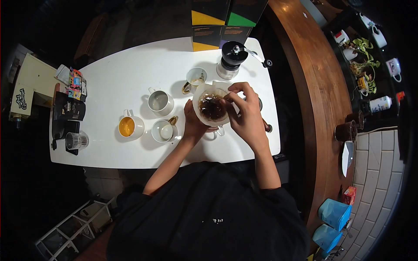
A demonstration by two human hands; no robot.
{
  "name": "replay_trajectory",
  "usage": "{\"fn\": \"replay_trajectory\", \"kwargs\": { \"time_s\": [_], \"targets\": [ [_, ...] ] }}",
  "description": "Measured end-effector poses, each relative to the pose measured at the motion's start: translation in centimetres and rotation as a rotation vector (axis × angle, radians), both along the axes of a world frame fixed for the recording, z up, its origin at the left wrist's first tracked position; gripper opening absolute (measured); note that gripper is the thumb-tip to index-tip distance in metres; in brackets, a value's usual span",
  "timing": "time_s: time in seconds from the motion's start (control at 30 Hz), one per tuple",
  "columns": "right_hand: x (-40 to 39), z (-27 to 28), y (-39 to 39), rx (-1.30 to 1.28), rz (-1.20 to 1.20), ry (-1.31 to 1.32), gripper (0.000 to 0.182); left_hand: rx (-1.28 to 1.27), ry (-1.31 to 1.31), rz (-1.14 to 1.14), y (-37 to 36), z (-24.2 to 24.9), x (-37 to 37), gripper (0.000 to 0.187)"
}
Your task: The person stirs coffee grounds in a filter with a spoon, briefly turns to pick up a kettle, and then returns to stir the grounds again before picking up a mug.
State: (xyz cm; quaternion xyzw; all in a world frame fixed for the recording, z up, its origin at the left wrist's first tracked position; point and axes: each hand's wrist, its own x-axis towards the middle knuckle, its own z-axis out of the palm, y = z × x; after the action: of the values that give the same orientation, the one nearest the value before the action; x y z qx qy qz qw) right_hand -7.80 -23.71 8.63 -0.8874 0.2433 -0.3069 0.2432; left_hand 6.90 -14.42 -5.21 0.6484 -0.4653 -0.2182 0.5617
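Observation:
A paper coffee filter [201, 93] with dark wet coffee [212, 108] inside sits in a coffee dripper, mostly hidden beneath it, near the table's right side. My left hand [194, 122] is wrapped round the dripper's left side, with fingertips showing under it. My right hand [247, 114] is closed, thumb and fingers pinching the filter's right rim. A white handle [221, 131] shows below the filter. Just behind stands a white mug with a gold handle [197, 77]. To the left are a grey-white mug [160, 102] and another gold-handled mug [163, 131].
A hand coffee grinder [230, 61] with its crank stands behind my right hand, before black boxes [209, 35]. A mug with yellow inside [130, 125] is further left on the white table [117, 71]. A ribbed glass [77, 141] and coffee bags [69, 106] line the left edge.

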Motion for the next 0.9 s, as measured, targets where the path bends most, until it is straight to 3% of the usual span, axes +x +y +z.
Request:
{"fn": "replay_trajectory", "kwargs": {
  "time_s": [0.13, 0.33, 0.47, 0.53, 0.7, 0.9],
  "targets": [
    [-0.16, 0.28, 0.27, -0.061, -0.071, 0.108, 0.015, 0.003, -0.05, 0.015, 0.06, -0.15, -0.06, 0.048],
    [-0.09, 0.03, 0.13, -0.046, -0.045, -0.043, 0.015, -0.046, 0.053, 0.024, 0.05, -0.14, -0.26, 0.053],
    [-0.24, 0.34, 0.21, -0.128, -0.089, 0.05, 0.014, -0.047, 0.053, 0.016, -0.06, -0.45, -0.17, 0.054],
    [-0.31, 0.27, 0.16, -0.058, 0.015, 0.01, 0.015, -0.053, 0.036, 0.021, -0.04, -0.36, -0.26, 0.054],
    [-0.15, 0.14, 0.25, -0.104, -0.07, 0.01, 0.015, -0.044, 0.185, 0.013, 0.05, -0.37, -0.4, 0.059],
    [-0.22, 0.32, 0.3, -0.041, -0.05, -0.03, 0.015, -0.014, 0.031, 0.034, 0.18, -0.1, -0.3, 0.058]
  ]
}}
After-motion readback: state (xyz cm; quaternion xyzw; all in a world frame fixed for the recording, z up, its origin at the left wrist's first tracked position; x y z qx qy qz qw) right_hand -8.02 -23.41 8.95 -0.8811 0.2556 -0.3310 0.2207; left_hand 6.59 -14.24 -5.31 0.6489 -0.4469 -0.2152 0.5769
